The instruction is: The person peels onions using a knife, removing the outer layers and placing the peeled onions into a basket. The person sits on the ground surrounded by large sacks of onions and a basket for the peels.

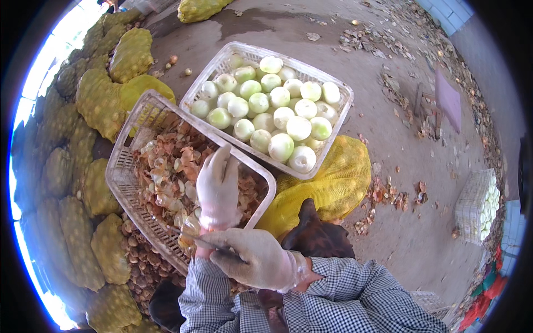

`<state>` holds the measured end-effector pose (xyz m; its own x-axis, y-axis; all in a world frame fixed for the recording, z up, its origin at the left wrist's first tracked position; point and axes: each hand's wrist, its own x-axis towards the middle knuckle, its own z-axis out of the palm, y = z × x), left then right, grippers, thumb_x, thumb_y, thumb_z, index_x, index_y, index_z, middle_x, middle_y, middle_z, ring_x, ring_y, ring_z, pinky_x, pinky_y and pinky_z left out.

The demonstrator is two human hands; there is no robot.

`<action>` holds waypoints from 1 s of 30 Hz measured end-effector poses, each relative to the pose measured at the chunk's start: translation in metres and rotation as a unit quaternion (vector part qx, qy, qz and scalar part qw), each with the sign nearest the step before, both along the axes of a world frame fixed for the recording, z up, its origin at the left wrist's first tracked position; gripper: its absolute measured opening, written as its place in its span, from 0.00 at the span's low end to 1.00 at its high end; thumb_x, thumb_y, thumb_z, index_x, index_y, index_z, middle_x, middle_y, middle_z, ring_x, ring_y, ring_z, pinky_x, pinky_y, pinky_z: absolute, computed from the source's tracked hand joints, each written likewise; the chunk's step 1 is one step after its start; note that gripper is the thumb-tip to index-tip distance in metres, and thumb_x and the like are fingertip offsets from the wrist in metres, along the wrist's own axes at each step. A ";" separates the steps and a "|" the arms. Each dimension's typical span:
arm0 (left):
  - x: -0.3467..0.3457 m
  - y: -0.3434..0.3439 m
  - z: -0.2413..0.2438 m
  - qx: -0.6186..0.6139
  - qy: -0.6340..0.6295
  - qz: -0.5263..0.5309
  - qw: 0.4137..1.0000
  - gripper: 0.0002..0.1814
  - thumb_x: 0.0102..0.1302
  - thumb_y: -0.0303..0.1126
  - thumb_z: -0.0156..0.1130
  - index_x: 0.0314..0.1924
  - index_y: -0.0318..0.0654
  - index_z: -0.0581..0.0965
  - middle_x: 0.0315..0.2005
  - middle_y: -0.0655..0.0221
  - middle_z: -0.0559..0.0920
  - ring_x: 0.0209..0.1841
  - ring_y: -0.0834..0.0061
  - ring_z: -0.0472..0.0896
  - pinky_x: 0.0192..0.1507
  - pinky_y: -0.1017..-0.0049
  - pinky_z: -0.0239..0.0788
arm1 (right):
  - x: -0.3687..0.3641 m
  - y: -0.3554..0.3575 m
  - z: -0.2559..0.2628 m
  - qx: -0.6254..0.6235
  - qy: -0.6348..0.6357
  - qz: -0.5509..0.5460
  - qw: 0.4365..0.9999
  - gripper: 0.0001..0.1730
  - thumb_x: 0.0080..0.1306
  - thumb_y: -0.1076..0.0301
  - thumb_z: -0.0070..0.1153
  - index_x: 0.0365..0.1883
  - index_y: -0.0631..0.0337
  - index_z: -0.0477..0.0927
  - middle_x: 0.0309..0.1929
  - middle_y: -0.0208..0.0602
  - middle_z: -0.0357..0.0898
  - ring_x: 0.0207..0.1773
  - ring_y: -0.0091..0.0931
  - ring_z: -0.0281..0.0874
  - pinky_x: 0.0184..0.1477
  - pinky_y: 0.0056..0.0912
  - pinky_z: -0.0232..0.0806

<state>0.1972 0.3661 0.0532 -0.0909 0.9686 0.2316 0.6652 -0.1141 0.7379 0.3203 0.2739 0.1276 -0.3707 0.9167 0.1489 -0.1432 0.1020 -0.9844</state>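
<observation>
My left hand [217, 189], in a pale work glove, reaches over the near end of a white plastic crate [266, 187] of onion skins. Its back faces up and hides the palm, so whether it holds anything cannot be told. My right hand [256, 258], gloved as well, grips a knife [204, 241] whose thin blade points left across my left forearm. Brown papery onion skins [166, 175] lie in this crate. Beyond it, a second plastic crate [347, 100] holds many peeled onions [258, 102]; the two rims meet or overlap.
A yellow mesh sack [333, 179] of onions lies beside my knee. Full onion sacks [66, 233] are heaped along the left, with loose unpeeled onions [145, 266] near them. At right are a small stool [447, 102] and another crate of peeled onions [470, 208]. Skins litter the floor.
</observation>
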 end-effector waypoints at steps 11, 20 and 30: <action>-0.125 -0.259 -0.002 -0.137 -0.728 0.079 0.667 0.45 0.74 0.69 0.38 0.71 0.37 0.68 0.60 0.56 0.79 0.62 0.57 0.76 0.69 0.59 0.60 | -0.041 -0.018 -0.013 -0.381 0.128 0.054 0.914 0.17 0.72 0.61 0.61 0.53 0.62 0.79 0.27 0.27 0.76 0.23 0.15 0.71 0.22 0.16 0.66; -0.127 -0.310 0.010 -0.054 -0.878 0.091 0.467 0.48 0.70 0.73 0.38 0.69 0.37 0.70 0.63 0.56 0.76 0.66 0.57 0.70 0.69 0.52 0.57 | -0.119 -0.087 -0.036 -0.508 0.157 0.247 0.810 0.19 0.75 0.63 0.55 0.56 0.67 0.78 0.27 0.30 0.77 0.22 0.18 0.68 0.24 0.21 0.67; -0.105 -0.358 0.002 -0.097 -0.755 0.026 0.648 0.31 0.77 0.47 0.55 0.75 0.46 0.63 0.57 0.70 0.77 0.60 0.78 0.72 0.62 0.73 0.66 | -0.159 -0.105 -0.097 -0.291 -0.094 0.176 0.936 0.23 0.75 0.53 0.56 0.56 0.64 0.78 0.26 0.26 0.74 0.22 0.19 0.73 0.22 0.18 0.63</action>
